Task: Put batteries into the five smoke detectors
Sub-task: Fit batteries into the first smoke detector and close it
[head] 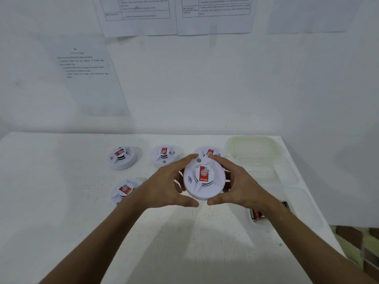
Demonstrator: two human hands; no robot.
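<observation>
You hold one smoke detector point(204, 180) above the table point(61, 201), face up. Left hand point(164, 187) and right hand point(240, 185) both curl round its rim, thumbs at the near edge. Four other detectors sit on the table: back left point(122, 157), back middle point(164, 155), back right point(210, 153), front left point(125, 190). All closed, face up; can't tell which have batteries fitted. Batteries point(257, 215) lie by your right wrist, near clear containers point(254, 148). Judgement: progress unverifiable; the held unit is either being opened or just closed.
</observation>
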